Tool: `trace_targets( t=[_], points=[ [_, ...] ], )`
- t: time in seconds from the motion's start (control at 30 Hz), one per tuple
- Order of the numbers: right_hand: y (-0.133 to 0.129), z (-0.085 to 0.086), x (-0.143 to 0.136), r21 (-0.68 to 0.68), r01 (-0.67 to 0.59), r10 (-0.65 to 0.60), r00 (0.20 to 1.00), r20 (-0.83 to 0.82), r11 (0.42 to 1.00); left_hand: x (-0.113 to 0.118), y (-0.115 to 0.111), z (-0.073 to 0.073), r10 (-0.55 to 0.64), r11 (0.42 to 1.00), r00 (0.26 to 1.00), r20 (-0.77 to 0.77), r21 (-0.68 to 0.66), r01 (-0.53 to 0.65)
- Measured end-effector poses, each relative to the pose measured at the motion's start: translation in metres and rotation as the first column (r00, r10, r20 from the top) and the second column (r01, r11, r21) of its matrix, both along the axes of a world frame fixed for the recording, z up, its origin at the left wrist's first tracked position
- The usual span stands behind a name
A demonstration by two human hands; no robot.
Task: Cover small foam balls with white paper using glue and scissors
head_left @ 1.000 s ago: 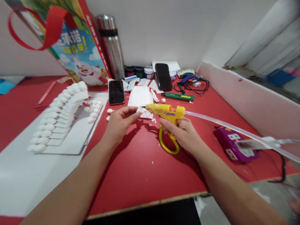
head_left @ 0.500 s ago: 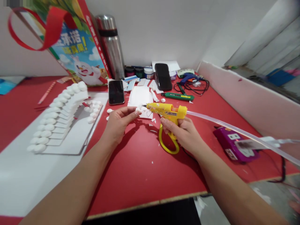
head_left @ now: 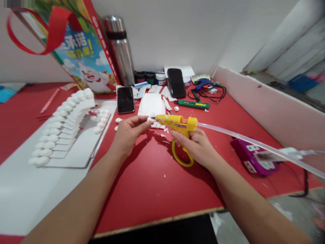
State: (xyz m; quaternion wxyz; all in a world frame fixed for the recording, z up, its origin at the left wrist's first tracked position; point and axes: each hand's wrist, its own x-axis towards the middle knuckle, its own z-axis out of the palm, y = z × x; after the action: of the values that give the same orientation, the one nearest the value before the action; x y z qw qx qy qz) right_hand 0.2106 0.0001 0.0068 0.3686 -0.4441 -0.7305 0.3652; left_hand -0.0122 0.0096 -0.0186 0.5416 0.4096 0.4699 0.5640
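Note:
Between thumb and fingers my left hand [head_left: 130, 134] pinches a small white rounded piece [head_left: 150, 119]. My right hand [head_left: 195, 144] is wrapped round the handle of a yellow hot glue gun [head_left: 175, 121], whose nozzle is at the white piece; whether they touch I cannot tell. A long clear glue stick [head_left: 228, 133] runs out of the gun's back to the right. Left of my hands stands a white stepped model [head_left: 72, 135] edged with rows of white rounded pieces, on a white board [head_left: 27, 193]. A few loose white pieces [head_left: 118, 120] lie beside my left hand.
Behind my hands are two phones [head_left: 125, 100] [head_left: 176, 83], a green utility knife [head_left: 193, 104], white card [head_left: 152, 104] and paint jars [head_left: 160, 79]. A steel flask [head_left: 120, 51] and a gift bag [head_left: 88, 64] stand at the back. A purple power strip [head_left: 254, 157] sits at right.
The glue gun in my right hand has shifted slightly left, bringing its nozzle closer to the white piece. My left hand has hardly moved.

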Motion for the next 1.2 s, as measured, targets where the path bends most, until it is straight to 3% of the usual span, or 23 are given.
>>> trace_targets(
  t=[0.4,0.63,0.93,1.2],
  points=[
    [0.001,-0.003,0.001,-0.002,0.042,-0.042,0.999,0.013,0.999,0.000,0.000,-0.001,0.020,1.000,1.000,0.016,0.000,-0.020],
    [-0.003,0.003,0.000,-0.034,0.093,-0.095,0.993,-0.074,0.995,-0.001,0.001,0.001,0.049,0.998,0.998,0.024,-0.035,-0.049],
    [0.000,-0.003,0.002,0.003,0.035,-0.035,0.998,-0.058,0.999,0.003,-0.005,0.006,0.075,0.997,0.977,-0.199,0.018,-0.073],
    [0.000,-0.002,0.001,0.008,0.008,-0.008,1.000,0.015,1.000,0.004,-0.007,0.013,0.125,0.983,0.879,-0.461,0.175,-0.048]
  ],
)
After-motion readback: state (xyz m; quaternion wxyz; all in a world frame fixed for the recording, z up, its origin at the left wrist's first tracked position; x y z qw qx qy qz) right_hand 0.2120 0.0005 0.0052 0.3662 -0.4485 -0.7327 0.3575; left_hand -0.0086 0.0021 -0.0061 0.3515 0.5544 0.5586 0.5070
